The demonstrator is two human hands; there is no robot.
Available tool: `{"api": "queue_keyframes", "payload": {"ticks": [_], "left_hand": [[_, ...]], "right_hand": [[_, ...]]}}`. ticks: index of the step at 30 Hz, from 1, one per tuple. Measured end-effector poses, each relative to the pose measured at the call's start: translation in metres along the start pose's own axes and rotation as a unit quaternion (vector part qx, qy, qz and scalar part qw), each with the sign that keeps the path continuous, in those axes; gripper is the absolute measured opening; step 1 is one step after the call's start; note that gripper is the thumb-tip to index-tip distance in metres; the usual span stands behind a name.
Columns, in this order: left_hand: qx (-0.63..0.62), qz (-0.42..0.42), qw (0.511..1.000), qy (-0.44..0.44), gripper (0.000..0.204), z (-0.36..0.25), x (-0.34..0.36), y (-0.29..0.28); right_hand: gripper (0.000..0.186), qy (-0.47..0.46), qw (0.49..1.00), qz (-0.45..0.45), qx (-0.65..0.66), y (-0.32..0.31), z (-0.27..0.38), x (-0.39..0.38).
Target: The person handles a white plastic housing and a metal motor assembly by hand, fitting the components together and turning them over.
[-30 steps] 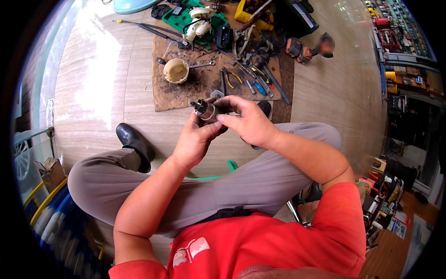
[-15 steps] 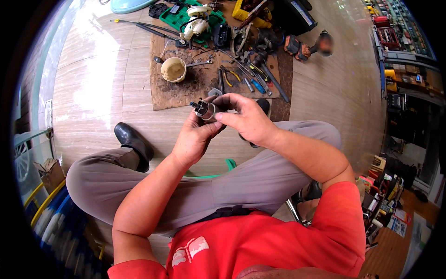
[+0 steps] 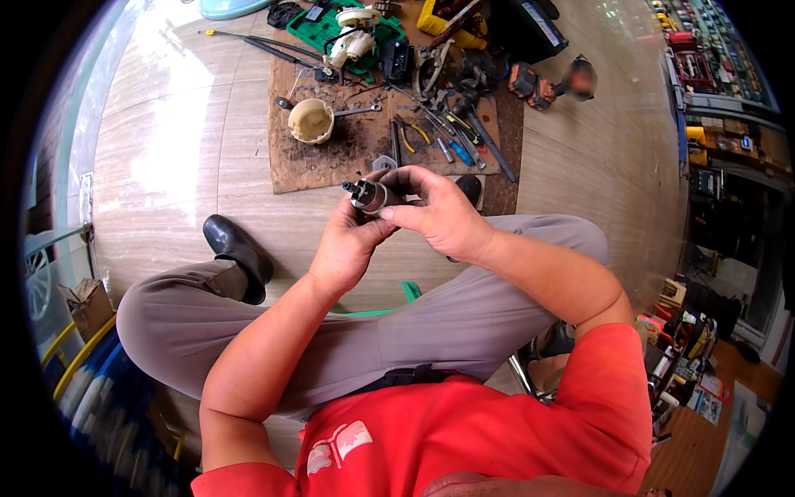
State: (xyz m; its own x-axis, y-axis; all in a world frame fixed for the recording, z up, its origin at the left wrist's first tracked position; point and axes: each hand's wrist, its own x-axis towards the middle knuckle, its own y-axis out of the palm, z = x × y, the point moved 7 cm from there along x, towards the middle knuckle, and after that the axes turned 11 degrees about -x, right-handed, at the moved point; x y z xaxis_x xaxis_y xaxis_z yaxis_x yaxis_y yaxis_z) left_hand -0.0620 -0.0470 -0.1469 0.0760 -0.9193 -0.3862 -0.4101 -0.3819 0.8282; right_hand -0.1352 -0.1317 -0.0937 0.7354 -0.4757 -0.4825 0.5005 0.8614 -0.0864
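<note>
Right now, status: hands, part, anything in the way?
Left hand, right hand: both on silver-and-black cylinder. Black-fitted end exposed; opposite end partly hidden by grip. Cream cup, pliers on cardboard beyond, clear of hands.

Pliers, a power tool and packed shelves show a workshop.

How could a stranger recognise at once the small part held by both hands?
Find the stained cardboard on the floor, then the left hand and right hand near its lower edge in the picture. Between them is a short metal cylinder; its black, knobby end distinguishes it from the pliers nearby.
</note>
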Motion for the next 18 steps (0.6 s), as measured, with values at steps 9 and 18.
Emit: {"api": "queue_keyframes", "payload": {"ticks": [9,18], "left_hand": [[-0.047,0.004,0.999,-0.018,0.06,0.0011,0.0006,-0.0001],[-0.056,-0.005,0.998,-0.028,0.064,0.001,0.0004,0.0001]], "right_hand": [[0.035,-0.024,1.0,0.005,-0.018,-0.0006,0.0042,-0.0005],[0.032,-0.03,0.999,0.004,-0.016,-0.0035,0.0099,-0.0024]]}}
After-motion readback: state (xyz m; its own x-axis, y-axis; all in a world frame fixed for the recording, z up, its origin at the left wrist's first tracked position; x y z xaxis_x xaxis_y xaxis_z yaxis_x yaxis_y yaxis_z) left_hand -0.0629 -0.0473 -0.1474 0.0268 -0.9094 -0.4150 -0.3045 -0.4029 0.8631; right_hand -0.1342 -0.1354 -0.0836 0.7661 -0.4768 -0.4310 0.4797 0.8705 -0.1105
